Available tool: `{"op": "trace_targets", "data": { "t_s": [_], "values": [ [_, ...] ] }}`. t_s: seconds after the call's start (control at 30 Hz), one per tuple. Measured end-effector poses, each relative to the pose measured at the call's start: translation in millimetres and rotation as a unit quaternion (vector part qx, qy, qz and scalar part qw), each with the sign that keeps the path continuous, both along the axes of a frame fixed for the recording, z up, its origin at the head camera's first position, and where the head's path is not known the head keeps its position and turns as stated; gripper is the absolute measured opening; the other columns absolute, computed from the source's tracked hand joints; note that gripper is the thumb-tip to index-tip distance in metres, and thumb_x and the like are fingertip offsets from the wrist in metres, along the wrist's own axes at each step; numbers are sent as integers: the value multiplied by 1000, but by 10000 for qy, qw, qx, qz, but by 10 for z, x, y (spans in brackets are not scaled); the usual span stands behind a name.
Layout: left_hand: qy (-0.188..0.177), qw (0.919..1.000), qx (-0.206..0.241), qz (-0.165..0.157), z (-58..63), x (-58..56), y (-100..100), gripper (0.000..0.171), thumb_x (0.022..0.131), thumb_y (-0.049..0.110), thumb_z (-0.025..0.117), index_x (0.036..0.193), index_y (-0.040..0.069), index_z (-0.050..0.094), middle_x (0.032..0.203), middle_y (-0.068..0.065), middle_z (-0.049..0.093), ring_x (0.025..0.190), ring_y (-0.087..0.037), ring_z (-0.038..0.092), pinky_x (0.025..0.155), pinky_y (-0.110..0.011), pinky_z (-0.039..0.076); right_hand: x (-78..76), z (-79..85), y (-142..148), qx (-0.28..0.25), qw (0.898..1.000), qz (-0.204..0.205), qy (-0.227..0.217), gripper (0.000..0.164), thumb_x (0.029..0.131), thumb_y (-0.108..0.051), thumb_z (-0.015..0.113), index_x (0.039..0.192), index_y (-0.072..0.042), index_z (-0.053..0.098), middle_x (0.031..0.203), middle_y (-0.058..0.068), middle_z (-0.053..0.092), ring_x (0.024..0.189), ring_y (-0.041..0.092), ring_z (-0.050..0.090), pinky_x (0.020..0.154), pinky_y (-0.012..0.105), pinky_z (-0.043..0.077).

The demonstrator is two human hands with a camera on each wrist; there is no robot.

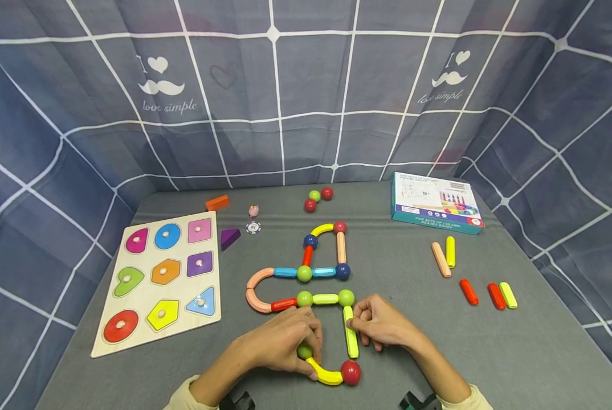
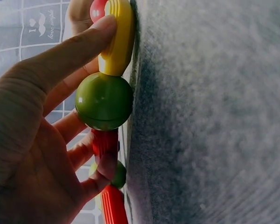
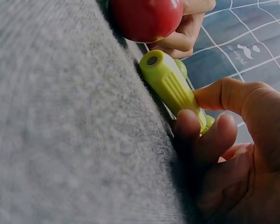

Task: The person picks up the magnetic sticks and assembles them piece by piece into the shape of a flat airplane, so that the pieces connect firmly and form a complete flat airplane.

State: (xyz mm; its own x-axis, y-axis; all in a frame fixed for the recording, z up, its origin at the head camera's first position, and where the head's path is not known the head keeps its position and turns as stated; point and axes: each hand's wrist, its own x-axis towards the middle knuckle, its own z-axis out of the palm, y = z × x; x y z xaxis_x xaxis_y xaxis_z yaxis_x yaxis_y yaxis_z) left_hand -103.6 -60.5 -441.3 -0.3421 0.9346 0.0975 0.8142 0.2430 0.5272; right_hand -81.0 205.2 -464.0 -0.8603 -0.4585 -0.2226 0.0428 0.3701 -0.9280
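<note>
My left hand (image 1: 288,339) pinches a curved yellow magnetic stick (image 1: 329,377), its thumb lying along the side. A red ball (image 1: 351,372) sits at one end of that stick and a green ball (image 2: 104,101) at the other. Below this green ball, the left wrist view shows a red stick (image 2: 105,142) partly behind my fingers. With thumb and fingertips, my right hand (image 1: 385,326) pinches a lime-yellow straight stick (image 3: 170,84). Its far end meets a lime ball (image 1: 346,297); its near end, with a round dark magnet, stands close to the red ball.
A chain of sticks and balls (image 1: 323,273) winds beyond my hands. A wooden shape puzzle board (image 1: 147,278) lies left, loose sticks (image 1: 468,291) and a box (image 1: 436,202) right. Toward the back are several loose balls (image 1: 310,205), small blocks (image 1: 229,238), a chip (image 1: 253,228) and a figurine (image 1: 253,211).
</note>
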Motion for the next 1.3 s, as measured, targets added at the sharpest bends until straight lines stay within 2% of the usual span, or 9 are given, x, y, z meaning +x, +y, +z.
{"op": "trace_targets", "data": {
  "t_s": [0.17, 0.33, 0.53, 0.63, 0.73, 0.83, 0.9, 1.03, 1.3],
  "values": [
    [11, 10000, 5, 7, -3, -4, 8, 17, 72, 48, 79, 78, 34, 71, 84, 25, 49, 81, 4, 37, 72, -17, 32, 8, 2, 10, 186, 9997, 112, 103, 30, 89, -22, 67, 69, -1, 60, 46, 6, 55, 30, 9, 45, 30, 31, 40],
    [-17, 10000, -15, 33, -7, 4, 1, 17, 73, 48, 78, 79, 35, 71, 85, 25, 50, 83, 3, 38, 73, -18, 33, 12, 0, 3, 375, 9992, 115, 33, 38, 88, -37, 67, 69, -4, 63, 45, 3, 54, 30, 9, 43, 30, 27, 37],
    [146, 9979, 622, 137, 34, -48, -50, 19, 79, 46, 74, 89, 30, 71, 94, 22, 54, 91, 2, 42, 80, -18, 37, 17, -6, -34, 452, 9989, 99, 48, 40, 87, -39, 67, 68, -4, 61, 44, -1, 51, 30, 9, 42, 30, 27, 36],
    [279, 9938, 877, 629, 94, -190, -123, 18, 85, 41, 70, 95, 26, 71, 99, 18, 57, 96, -1, 46, 85, -24, 40, -16, 7, -25, 423, 9991, -10, 67, 40, 88, -40, 67, 70, -4, 61, 46, -1, 51, 31, 10, 43, 31, 29, 39],
    [472, 9834, 864, 1523, 125, -406, -207, 18, 87, 36, 69, 99, 22, 72, 101, 14, 58, 97, -4, 49, 83, -31, 43, -86, 41, 13, 580, 9967, -393, 400, 38, 88, -40, 67, 72, -6, 62, 49, 1, 54, 34, 10, 45, 34, 31, 41],
    [693, 9664, 672, 2381, 106, -624, -278, 23, 86, 31, 71, 106, 19, 71, 104, 9, 59, 98, -10, 53, 82, -36, 45, -205, 67, 41, 942, 9857, -975, 999, 29, 88, -37, 67, 79, -9, 63, 56, 0, 57, 40, 11, 50, 39, 30, 43],
    [793, 9568, 474, 2755, 76, -735, -311, 29, 84, 29, 74, 110, 17, 70, 106, 6, 59, 96, -14, 54, 79, -39, 46, -308, 69, 47, 1150, 9744, -1322, 1406, 24, 88, -32, 69, 88, -9, 63, 62, 0, 59, 44, 11, 53, 42, 29, 43],
    [766, 9502, -7, 3022, 25, -847, -338, 31, 79, 27, 78, 108, 18, 71, 101, 3, 63, 88, -15, 56, 74, -39, 47, -521, 56, 5, 1426, 9553, -1685, 1966, 31, 86, -26, 71, 108, -6, 61, 72, 0, 61, 51, 12, 56, 47, 27, 43],
    [650, 9390, -164, 3374, -13, -878, -269, 19, 77, 22, 80, 95, 20, 74, 88, 4, 64, 82, -15, 57, 71, -38, 48, -727, 95, -92, 1759, 9483, -1771, 1960, 29, 86, -25, 72, 110, -12, 64, 77, 0, 60, 53, 12, 52, 48, 28, 42]
  ]
}}
